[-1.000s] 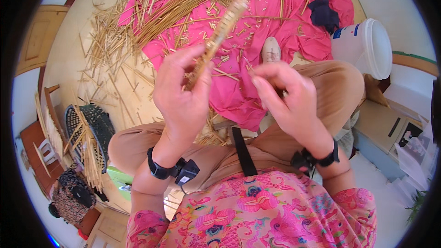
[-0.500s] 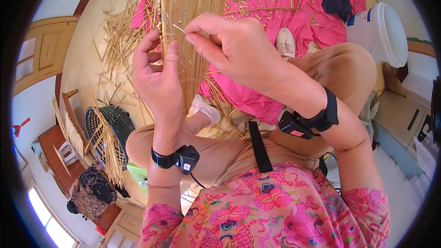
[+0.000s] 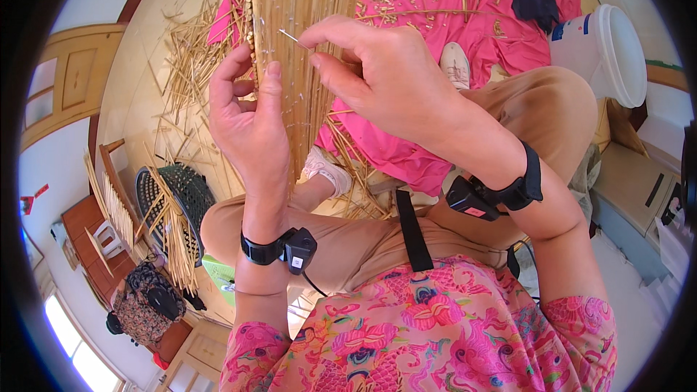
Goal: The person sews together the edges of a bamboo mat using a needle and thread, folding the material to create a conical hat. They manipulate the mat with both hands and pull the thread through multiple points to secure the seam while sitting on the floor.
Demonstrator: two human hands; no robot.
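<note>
A flat panel of pale stalks (image 3: 308, 0), laid side by side and dotted with small white stitches, stands up in front of me. My left hand (image 3: 250, 120) is closed on its left edge, with the thumb on the near face and the fingers curled round behind. Between the thumb and index finger of my right hand (image 3: 392, 72) is a thin silvery needle (image 3: 289, 36). It slants up to the left, just in front of the panel's face. Whether its tip touches the stalks I cannot tell, and no thread shows clearly.
Loose stalks (image 3: 192, 54) litter the floor at left, beside a pink cloth (image 3: 465, 14) strewn with cut bits. A dark green basket (image 3: 192, 181) with stalks across it stands left of my knee. On the right are a white bucket (image 3: 599, 54) and dark cloth (image 3: 532, 3).
My right hand has shifted slightly right, and the needle now tilts more steeply with its tip a little higher. My left hand and the panel stay nearly in place.
</note>
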